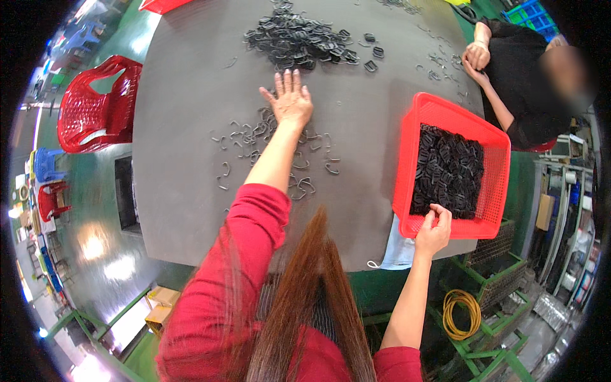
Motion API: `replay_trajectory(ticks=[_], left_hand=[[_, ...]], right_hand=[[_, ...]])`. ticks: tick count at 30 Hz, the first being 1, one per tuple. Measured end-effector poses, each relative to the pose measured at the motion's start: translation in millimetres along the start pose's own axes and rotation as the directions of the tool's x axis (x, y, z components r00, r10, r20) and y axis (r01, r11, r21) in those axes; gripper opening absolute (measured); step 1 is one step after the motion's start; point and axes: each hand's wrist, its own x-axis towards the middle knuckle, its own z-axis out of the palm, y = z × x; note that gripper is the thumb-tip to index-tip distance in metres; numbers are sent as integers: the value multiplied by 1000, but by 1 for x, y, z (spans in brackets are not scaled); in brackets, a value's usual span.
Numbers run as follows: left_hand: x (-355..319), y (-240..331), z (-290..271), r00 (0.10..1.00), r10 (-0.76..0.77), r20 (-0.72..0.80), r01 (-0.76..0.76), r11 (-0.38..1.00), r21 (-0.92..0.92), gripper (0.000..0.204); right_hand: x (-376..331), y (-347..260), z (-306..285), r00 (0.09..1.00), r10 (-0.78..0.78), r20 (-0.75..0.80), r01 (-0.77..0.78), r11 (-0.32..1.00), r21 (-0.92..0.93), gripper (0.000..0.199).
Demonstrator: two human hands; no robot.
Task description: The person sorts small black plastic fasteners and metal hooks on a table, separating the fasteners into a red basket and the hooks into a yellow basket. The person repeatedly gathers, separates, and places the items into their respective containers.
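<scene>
Hair (296, 325) is being seen at six o'clock; one clip heap (296, 39) at twelve, by a splayed, empty left hand (291, 105); one filled basket (495, 184) at three, by a half-curled right hand (434, 234), hold unclear; open tabletop edge (143, 121) at ten.

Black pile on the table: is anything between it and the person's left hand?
Nothing visible. The left hand points its fingers at the near edge of the black pile; contact is unclear. Loose curved pieces lie behind them, not in between.
</scene>
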Motion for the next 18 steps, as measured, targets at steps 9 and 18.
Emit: replay_trajectory(ticks=[9, 18], left_hand=[[-85, -161, -43, 972, -233, 15, 232, 971, 51, 55], [-208, 41, -41, 805, 588, -73, -568, 730, -381, 51]], right_hand=[[0, -1, -1, 999, 21, 36, -18, 998, -65, 11], [1, 9, 3, 993, 10, 117, 0, 996, -87, 12]])
